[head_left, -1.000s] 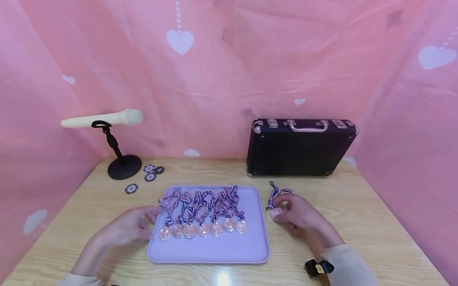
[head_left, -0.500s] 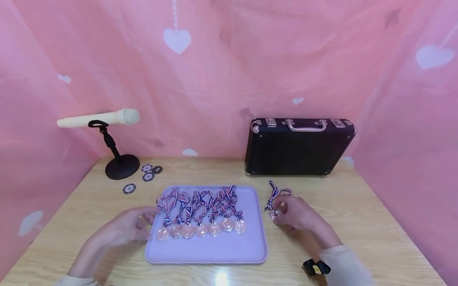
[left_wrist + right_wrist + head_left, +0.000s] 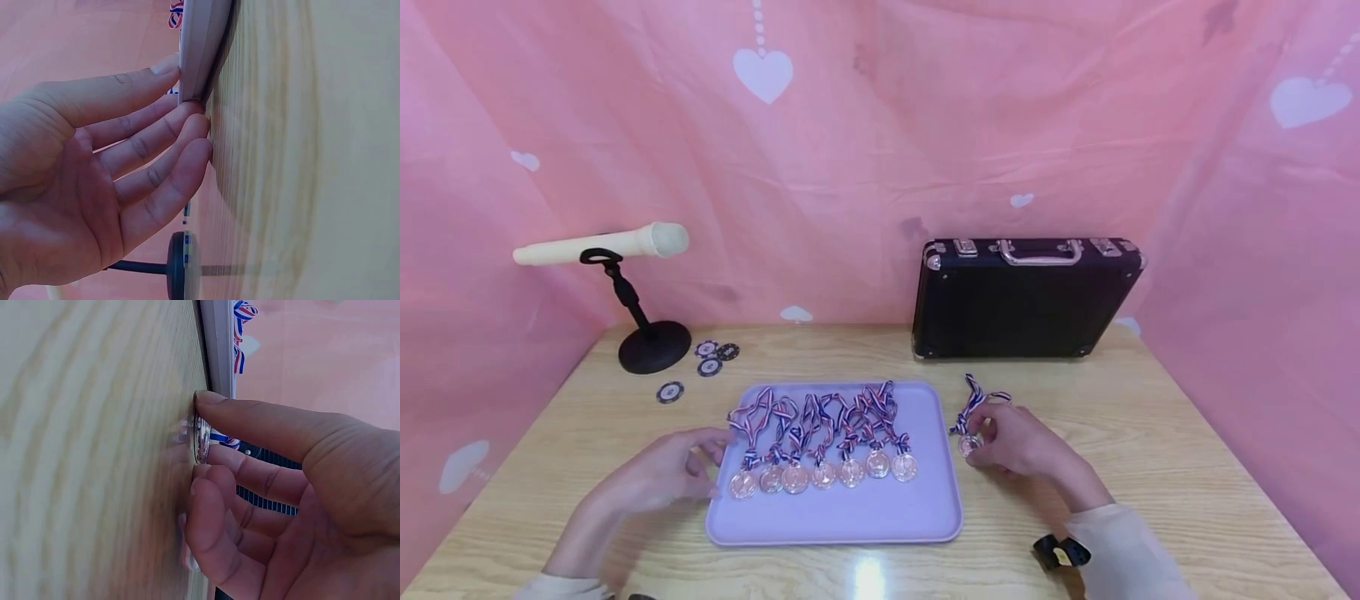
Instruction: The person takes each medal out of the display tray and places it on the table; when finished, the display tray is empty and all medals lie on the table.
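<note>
Several medals on striped red, white and blue ribbons lie in a row on a lavender tray (image 3: pixel 835 529); the rightmost medal (image 3: pixel 905 467) is near the tray's right side. My left hand (image 3: pixel 658 473) is at the tray's left edge. In the left wrist view its thumb touches the tray's rim (image 3: pixel 203 44) and its curled fingertips sit against the rim's underside. Right of the tray, my right hand (image 3: pixel 1015 442) pinches a separate medal (image 3: pixel 968 446) lying on the table, its ribbon stretching backward. The right wrist view shows thumb and fingers at the edges of this medal (image 3: pixel 202 439).
A black briefcase (image 3: pixel 1022 308) stands at the back right. At the back left, a white microphone (image 3: pixel 602 246) rests on a black stand (image 3: pixel 655 346), with several poker chips (image 3: pixel 710 367) beside it. Pink cloth (image 3: pixel 850 167) encloses the wooden table (image 3: pixel 1150 467).
The medal under my right hand has shifted slightly left, closer to the tray. My left hand stays at the tray's edge. The head view has moved a little.
</note>
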Demonstrator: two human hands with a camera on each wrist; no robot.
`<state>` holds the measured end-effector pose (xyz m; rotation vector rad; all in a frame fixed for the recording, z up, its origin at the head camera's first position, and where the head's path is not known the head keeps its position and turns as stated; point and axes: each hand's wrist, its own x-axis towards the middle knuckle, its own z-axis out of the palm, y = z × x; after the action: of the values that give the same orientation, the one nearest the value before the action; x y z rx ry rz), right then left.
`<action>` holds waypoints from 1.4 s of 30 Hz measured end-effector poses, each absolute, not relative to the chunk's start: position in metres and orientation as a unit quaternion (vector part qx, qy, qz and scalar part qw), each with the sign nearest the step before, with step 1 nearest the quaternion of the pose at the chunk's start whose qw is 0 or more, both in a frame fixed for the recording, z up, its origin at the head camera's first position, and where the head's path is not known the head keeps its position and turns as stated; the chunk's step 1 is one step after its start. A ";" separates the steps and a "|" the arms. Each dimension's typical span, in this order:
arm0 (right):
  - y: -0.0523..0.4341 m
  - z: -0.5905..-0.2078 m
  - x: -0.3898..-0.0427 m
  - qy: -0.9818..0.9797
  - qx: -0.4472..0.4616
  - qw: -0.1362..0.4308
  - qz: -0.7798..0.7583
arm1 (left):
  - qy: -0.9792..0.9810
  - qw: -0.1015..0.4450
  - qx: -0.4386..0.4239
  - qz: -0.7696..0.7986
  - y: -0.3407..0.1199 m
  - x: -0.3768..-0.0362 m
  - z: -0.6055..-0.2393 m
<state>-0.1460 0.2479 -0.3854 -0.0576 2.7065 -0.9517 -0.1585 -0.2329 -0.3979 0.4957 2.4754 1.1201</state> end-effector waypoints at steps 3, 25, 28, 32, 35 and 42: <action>0.248 -0.386 -0.146 0.934 -0.026 0.136 -0.331 | 0.880 0.187 0.178 0.399 -0.234 -0.158 -0.398; 0.209 -0.365 -0.140 0.940 -0.057 0.077 -0.327 | 0.900 0.185 0.136 0.372 -0.233 -0.158 -0.393; 0.191 -0.369 -0.135 0.941 -0.062 0.077 -0.325 | 0.899 0.184 0.138 0.374 -0.233 -0.157 -0.393; 0.171 -0.377 -0.131 0.944 -0.056 0.075 -0.317 | 0.897 0.183 0.141 0.377 -0.233 -0.157 -0.394; 0.163 -0.382 -0.131 0.948 -0.041 0.077 -0.305 | 0.895 0.184 0.145 0.380 -0.233 -0.157 -0.395; 0.154 -0.388 -0.129 0.963 -0.042 0.058 -0.259 | 0.893 0.190 0.146 0.381 -0.229 -0.158 -0.396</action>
<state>-0.1289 0.1541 -0.3878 -0.1271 2.9199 -0.7838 -0.1582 -0.2295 -0.3962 0.4098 2.5089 1.0720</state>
